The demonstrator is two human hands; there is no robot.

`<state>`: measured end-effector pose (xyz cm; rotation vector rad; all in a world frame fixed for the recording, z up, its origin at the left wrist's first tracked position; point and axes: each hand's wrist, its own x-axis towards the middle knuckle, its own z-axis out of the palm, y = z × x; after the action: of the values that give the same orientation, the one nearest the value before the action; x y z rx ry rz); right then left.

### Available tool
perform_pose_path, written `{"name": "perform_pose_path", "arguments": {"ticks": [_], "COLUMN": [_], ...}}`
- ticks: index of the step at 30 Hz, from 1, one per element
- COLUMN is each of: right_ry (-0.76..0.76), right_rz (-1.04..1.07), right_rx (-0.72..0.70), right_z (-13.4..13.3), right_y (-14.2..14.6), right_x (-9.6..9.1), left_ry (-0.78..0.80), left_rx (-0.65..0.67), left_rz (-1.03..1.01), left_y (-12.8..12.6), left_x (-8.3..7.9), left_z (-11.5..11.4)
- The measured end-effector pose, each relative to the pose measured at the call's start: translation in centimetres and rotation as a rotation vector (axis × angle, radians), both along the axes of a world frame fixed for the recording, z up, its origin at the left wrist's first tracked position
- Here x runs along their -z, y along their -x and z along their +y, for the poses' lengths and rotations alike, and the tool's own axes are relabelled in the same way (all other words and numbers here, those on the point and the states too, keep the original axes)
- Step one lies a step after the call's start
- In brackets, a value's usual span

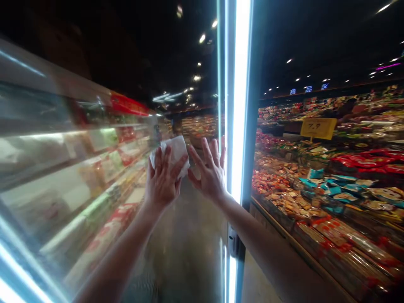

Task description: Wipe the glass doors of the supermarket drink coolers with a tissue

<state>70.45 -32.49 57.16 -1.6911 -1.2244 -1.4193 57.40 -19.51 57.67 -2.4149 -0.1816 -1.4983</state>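
A white tissue or cloth [180, 145] lies under the fingers of my left hand [162, 182], which presses it flat against a glass door [186, 235]. The tissue's upper and right parts stick out past my fingertips. To the right of it, my right hand [208, 176] is open with its fingers spread, palm toward the glass. It holds nothing, and its outer fingers are close to the bright lit strip [241, 105] along the door's edge. Whether the right palm fully touches the glass cannot be made out.
On the left, blurred shelves [78, 168] with packaged goods appear in or through the glass. A dark fitting [232, 242] sits on the door's edge. At the right stand bins of wrapped snacks [341, 185] with a yellow price sign [318, 128].
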Motion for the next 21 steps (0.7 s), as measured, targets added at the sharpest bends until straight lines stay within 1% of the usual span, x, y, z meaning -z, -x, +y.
{"name": "perform_pose_path", "arguments": {"ticks": [2, 3, 4, 5, 8, 9, 10, 11, 14, 15, 16, 17, 19, 21], "right_ry": [-0.008, -0.019, -0.032, -0.043, -0.057, -0.055, -0.053, -0.054, -0.055, -0.051, -0.04, -0.019, 0.027, 0.047], "right_rz": [0.025, 0.036, 0.039, 0.034, 0.013, 0.016, 0.025, 0.036, 0.046, 0.039, 0.028, 0.014, -0.012, -0.019], "right_rx": [0.012, 0.018, 0.021, 0.022, 0.012, 0.006, 0.0, -0.006, -0.019, -0.021, -0.023, -0.027, -0.044, -0.058], "right_z": [0.3, 0.5, 0.7, 1.0, 2.3, 2.8, 3.4, 4.1, 6.2, 6.9, 7.7, 8.5, 10.2, 11.9], "right_y": [0.0, 0.1, 0.3, 0.6, 1.9, 2.4, 2.9, 3.4, 5.3, 6.0, 6.9, 7.8, 9.7, 11.5], "right_x": [-0.9, -1.1, -1.1, -0.8, 0.9, 1.0, 0.9, 0.3, -1.7, -2.0, -1.9, -1.4, -0.1, 0.5], "left_ry": [0.013, 0.021, 0.027, 0.031, 0.048, 0.057, 0.068, 0.08, 0.13, 0.143, 0.154, 0.161, 0.152, 0.121], "left_rx": [-0.007, -0.013, -0.018, -0.021, -0.045, -0.06, -0.076, -0.093, -0.144, -0.159, -0.172, -0.182, -0.183, -0.175], "left_rz": [-0.051, -0.082, -0.102, -0.107, -0.07, -0.06, -0.062, -0.076, -0.163, -0.183, -0.191, -0.185, -0.157, -0.139], "left_y": [0.3, 0.5, 0.7, 1.1, 2.5, 3.1, 3.8, 4.5, 6.9, 7.7, 8.6, 9.4, 11.2, 12.9], "left_x": [-1.2, -1.6, -1.6, -1.3, 1.1, 1.7, 2.0, 1.8, 0.0, -0.3, -0.2, 0.3, 2.0, 3.3], "left_z": [0.6, 0.9, 1.2, 1.5, 2.5, 3.0, 3.5, 4.2, 6.5, 7.3, 8.0, 8.8, 10.4, 12.0]}}
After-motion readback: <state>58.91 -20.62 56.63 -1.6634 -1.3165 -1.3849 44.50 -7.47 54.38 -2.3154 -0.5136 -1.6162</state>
